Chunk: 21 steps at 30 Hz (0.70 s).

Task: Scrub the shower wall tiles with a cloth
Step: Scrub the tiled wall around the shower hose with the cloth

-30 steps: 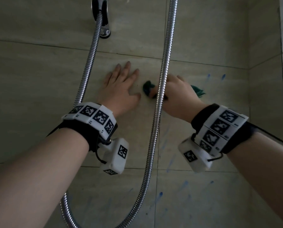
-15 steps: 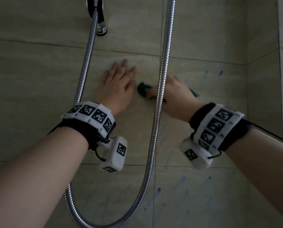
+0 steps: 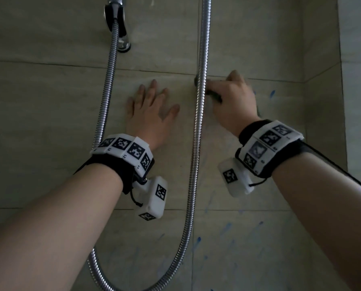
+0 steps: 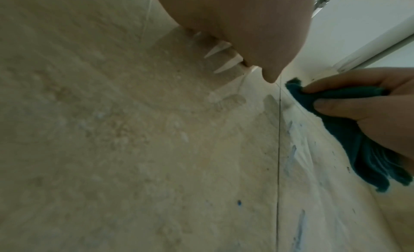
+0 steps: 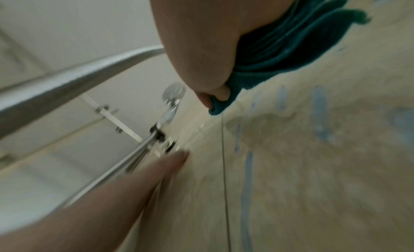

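Pinched btwn thumb and curled fingers of the right hand, the dark teal cloth is pressed flat against the beige wall tile, bunched under the palm w/ a loose tail hanging out below the heel of the hand. Cloth sits just right of a vertical grout line, right at the horizontal grout joint above it; in the head view only a dark sliver of it shows by the thumb. Left hand lies flat on the same tile, fingers straight and spread, holding nothing, near the right hand but apart from it. Btwn the two hands, in front of them, hangs one run of the chrome shower hose; the other run drops at left from the wall bracket, and both join in a loop lower down. Blue smears and specks mark the tiles below and right of the cloth. Both wrists carry white marker bands w/ black straps.
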### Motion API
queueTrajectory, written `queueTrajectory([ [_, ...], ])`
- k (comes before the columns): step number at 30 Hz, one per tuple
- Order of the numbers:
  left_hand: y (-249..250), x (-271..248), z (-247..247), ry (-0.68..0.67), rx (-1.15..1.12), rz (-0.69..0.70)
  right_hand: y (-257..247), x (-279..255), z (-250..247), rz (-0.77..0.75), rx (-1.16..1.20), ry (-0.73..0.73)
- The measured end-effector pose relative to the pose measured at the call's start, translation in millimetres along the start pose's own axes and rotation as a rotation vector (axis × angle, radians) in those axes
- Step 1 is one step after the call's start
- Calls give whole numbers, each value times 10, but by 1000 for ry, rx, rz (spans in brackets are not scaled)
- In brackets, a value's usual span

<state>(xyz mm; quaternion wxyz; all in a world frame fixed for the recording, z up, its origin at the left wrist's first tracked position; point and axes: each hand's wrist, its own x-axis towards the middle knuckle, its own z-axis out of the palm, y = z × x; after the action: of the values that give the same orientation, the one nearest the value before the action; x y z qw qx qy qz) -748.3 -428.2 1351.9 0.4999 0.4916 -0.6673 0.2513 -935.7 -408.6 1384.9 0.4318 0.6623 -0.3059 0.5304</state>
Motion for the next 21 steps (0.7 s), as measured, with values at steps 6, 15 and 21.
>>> queueTrajectory([
  [6, -12, -8, 29, 3, 62, 14, 368, 138, -69, 374, 5, -87],
  [15, 3, -26, 73, 33, 115, 10, 176, -187, -51, -172, -203, -242],
  [21, -23, -19, 111, 56, 110, 24, 226, -86, -31, 160, -202, -162],
])
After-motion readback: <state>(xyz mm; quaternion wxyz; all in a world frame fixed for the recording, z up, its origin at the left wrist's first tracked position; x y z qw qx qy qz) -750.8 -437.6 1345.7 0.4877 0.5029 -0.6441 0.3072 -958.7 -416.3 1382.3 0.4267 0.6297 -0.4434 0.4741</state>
